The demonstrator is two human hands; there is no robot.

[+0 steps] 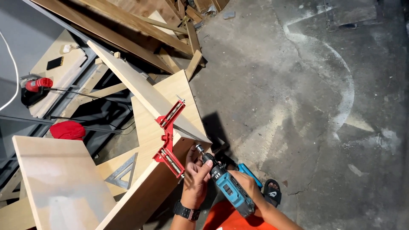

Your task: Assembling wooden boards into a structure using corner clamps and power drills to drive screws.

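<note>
My right hand (246,184) grips the handle of a teal and black cordless drill (226,184) that points up and left. The drill's chuck (200,150) sits close to the corner of two light wooden boards (145,91). My left hand (196,176), with a black watch on the wrist, wraps around the front of the drill near the chuck. A red corner clamp (168,138) holds the two boards together at a right angle, just left of the drill tip.
A metal triangle square (122,172) lies on a lower board. A red and black power tool (35,88) and a red cloth (67,130) sit at the left. Wooden planks (140,21) are stacked at the top. Dusty concrete floor (306,106) spreads to the right.
</note>
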